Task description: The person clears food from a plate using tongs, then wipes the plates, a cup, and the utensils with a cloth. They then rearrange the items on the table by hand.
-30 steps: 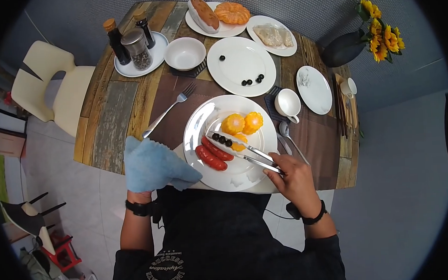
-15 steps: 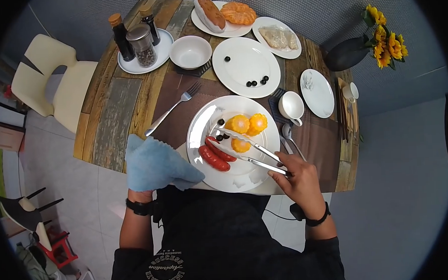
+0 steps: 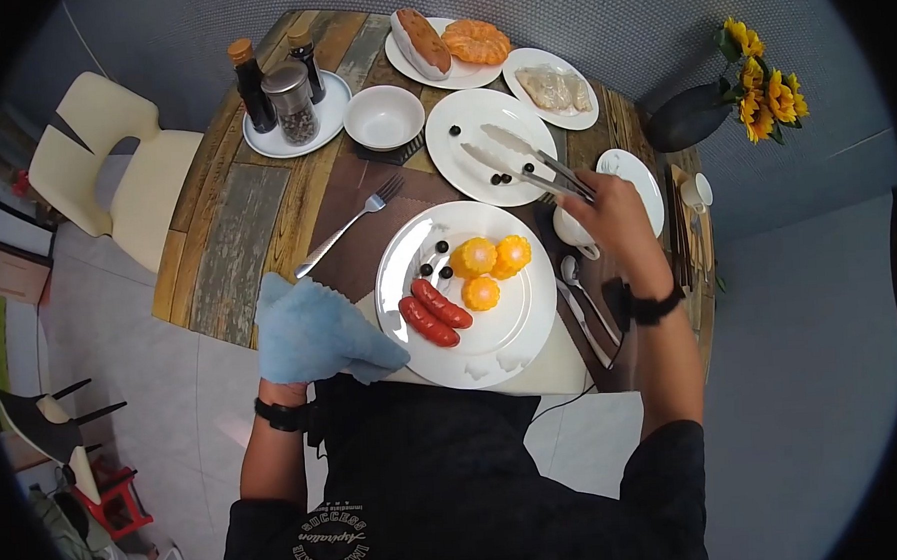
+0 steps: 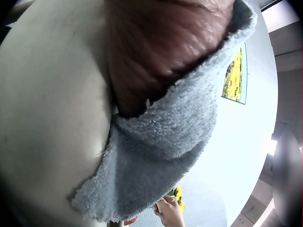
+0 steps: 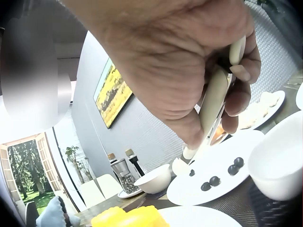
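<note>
My left hand [image 4: 165, 47] is mostly covered by a light-blue cloth [image 3: 311, 331]; its fingers are hidden. The cloth's tip lies at the left rim of the near white plate [image 3: 395, 247]. On that plate are two red sausages [image 3: 428, 322], three yellow corn pieces [image 3: 480, 294] and three dark round berries [image 3: 442, 247]. My right hand [image 3: 616, 218] grips metal tongs [image 3: 556, 167] by the handles. The tongs' arms are spread over the far white plate [image 3: 453, 162], with nothing seen between their tips. Several dark berries [image 5: 214, 181] lie on this plate.
A white bowl [image 3: 383, 118] and a tray of bottles [image 3: 334, 135] stand back left. Bread [image 3: 474, 42] sits on a plate behind. A white cup [image 3: 572, 231] is beneath my right hand. A fork [image 3: 351, 224] lies left, a spoon [image 3: 589, 299] right. Yellow flowers [image 3: 760, 86] stand back right.
The tongs released dark berries beside the sausages on the near plate. My right hand then carried the tongs away and up to the far plate. The cloth-covered left hand has stayed in place.
</note>
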### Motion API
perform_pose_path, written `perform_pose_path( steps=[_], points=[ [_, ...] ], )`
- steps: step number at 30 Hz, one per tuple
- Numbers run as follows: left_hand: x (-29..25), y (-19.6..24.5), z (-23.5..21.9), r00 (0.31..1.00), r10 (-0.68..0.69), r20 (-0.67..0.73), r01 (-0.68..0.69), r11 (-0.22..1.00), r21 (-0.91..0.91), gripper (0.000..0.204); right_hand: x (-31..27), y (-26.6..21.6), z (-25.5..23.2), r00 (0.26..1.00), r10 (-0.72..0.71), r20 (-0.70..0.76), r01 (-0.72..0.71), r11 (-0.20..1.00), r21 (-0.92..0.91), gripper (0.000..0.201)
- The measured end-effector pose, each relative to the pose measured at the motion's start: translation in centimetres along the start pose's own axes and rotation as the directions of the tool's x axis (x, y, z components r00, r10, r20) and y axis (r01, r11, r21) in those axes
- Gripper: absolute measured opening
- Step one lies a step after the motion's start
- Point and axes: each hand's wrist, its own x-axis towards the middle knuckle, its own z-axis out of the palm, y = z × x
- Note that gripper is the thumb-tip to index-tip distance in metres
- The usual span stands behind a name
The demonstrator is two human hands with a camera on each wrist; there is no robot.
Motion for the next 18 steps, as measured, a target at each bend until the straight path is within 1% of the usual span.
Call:
perform_pose_path(
  steps=[2,4,6,7,8,9,11,12,14,16,18],
  points=[
    [-0.2,-0.4,0.5,1.0,-0.022,-0.016,0.022,0.998,-0.055,0.018,2.0,0.3,1.5,1.0,0.001,0.011,-0.001,1.0,-0.01,0.036],
    [-0.1,-0.3,0.2,1.0,-0.022,-0.012,0.021,0.998,-0.061,0.018,3.5,0.1,2.4,1.0,0.003,0.026,-0.002,1.0,-0.021,0.034],
    [-0.2,-0.3,0.5,1.0,-0.023,-0.008,0.023,0.997,-0.071,0.017,4.3,-0.2,2.9,0.994,0.037,0.099,-0.033,0.998,-0.05,0.032],
    [-0.4,-0.4,1.2,0.997,-0.054,-0.052,0.046,0.988,-0.149,0.017,4.4,-0.1,3.2,0.994,0.036,0.1,-0.031,0.998,-0.05,0.032],
    [-0.4,-0.4,1.3,0.992,-0.089,-0.093,0.066,0.972,-0.227,0.017,4.4,0.2,3.5,0.995,0.04,0.096,-0.041,0.999,0.005,0.032],
    [-0.4,-0.4,1.1,0.992,-0.091,-0.092,0.068,0.971,-0.228,0.017,4.5,0.4,3.7,0.995,0.044,0.092,-0.049,0.997,0.06,0.031],
    [-0.3,-0.3,0.4,0.998,-0.055,0.002,0.055,0.995,-0.081,0.018,4.1,0.8,3.8,0.994,0.041,0.105,-0.05,0.995,0.086,0.031],
    [-0.1,-0.2,0.1,0.998,-0.056,0.003,0.056,0.995,-0.083,0.018,3.8,0.9,3.8,0.993,0.039,0.114,-0.052,0.992,0.113,0.032],
    [0.2,0.1,-0.3,0.997,-0.022,-0.072,0.017,0.998,-0.064,0.019,3.1,0.9,3.6,0.991,0.044,0.125,-0.059,0.991,0.116,0.032],
    [0.2,0.1,-0.4,0.998,-0.017,-0.053,0.013,0.996,-0.09,0.02,2.3,0.9,3.3,0.989,0.048,0.138,-0.065,0.99,0.122,0.033],
    [0.1,0.1,-0.3,0.999,-0.016,-0.033,0.013,0.994,-0.112,0.02,1.1,0.9,2.7,0.995,0.028,0.1,-0.044,0.985,0.165,0.033]
  ],
)
